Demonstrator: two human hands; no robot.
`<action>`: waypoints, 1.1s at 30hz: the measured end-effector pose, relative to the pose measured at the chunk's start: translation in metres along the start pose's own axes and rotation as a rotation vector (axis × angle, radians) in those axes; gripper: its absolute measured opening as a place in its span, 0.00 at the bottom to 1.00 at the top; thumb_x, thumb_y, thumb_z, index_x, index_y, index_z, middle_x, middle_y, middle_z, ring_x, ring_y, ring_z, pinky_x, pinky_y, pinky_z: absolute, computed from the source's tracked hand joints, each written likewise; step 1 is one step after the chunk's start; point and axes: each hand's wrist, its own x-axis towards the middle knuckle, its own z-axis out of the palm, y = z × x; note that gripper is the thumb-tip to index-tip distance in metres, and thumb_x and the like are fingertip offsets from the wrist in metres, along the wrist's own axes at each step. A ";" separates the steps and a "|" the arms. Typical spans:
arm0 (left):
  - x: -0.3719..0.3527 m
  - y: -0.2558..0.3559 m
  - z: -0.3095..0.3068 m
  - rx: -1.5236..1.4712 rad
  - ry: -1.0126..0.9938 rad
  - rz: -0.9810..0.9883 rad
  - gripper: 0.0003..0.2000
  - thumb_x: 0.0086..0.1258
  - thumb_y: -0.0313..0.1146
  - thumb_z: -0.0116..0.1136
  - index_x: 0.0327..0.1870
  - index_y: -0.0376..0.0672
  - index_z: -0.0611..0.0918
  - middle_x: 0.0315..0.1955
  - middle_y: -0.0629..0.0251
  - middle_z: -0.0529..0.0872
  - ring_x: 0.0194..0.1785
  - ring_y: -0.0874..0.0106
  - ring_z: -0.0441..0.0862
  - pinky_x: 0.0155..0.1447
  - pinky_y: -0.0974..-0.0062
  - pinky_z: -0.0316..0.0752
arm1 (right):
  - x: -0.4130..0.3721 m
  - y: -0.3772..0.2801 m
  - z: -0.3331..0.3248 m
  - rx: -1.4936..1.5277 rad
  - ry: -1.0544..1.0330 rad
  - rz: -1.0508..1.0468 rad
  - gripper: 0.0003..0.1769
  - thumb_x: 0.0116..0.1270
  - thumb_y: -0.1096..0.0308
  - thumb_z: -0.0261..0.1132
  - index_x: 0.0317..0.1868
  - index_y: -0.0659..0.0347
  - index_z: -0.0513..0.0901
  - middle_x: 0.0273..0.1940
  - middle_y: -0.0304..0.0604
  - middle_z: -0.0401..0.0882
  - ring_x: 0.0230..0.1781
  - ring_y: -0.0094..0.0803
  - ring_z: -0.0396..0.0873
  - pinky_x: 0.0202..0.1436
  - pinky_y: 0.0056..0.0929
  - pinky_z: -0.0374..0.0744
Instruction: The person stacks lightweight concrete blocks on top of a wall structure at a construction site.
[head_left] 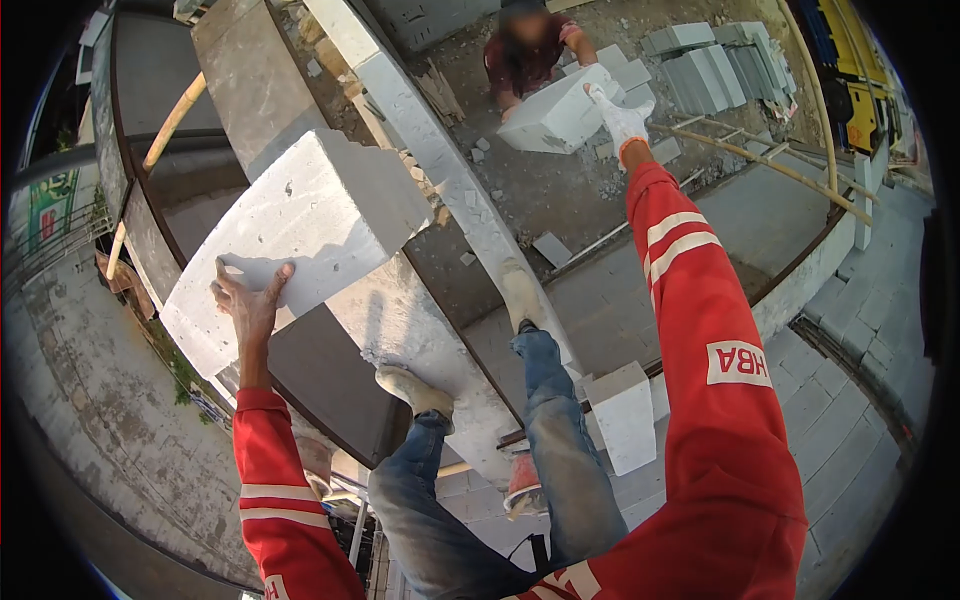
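Observation:
My left hand is bare and lies with thumb and fingers spread against the face of a large white lightweight concrete block. This block rests tilted on top of the wall at my left, one end jagged. My right hand, in a white glove with an orange cuff, stretches down and forward with its fingers extended. Its fingertips overlap the near side of another white concrete block. A person below has both arms around that second block.
My boots stand apart, one on a wall top, the other on a narrow beam; drops lie between. Stacked blocks are on the ground below. A bamboo ladder leans right. Near my legs are a block and a red bucket.

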 end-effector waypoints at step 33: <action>-0.009 0.045 0.003 -0.137 -0.125 -0.228 0.75 0.29 0.67 0.82 0.80 0.51 0.45 0.76 0.32 0.34 0.76 0.27 0.26 0.58 0.10 0.44 | -0.222 -0.004 -0.067 0.660 -0.214 0.004 0.27 0.58 0.63 0.78 0.57 0.63 0.83 0.47 0.37 0.85 0.45 0.30 0.81 0.48 0.35 0.79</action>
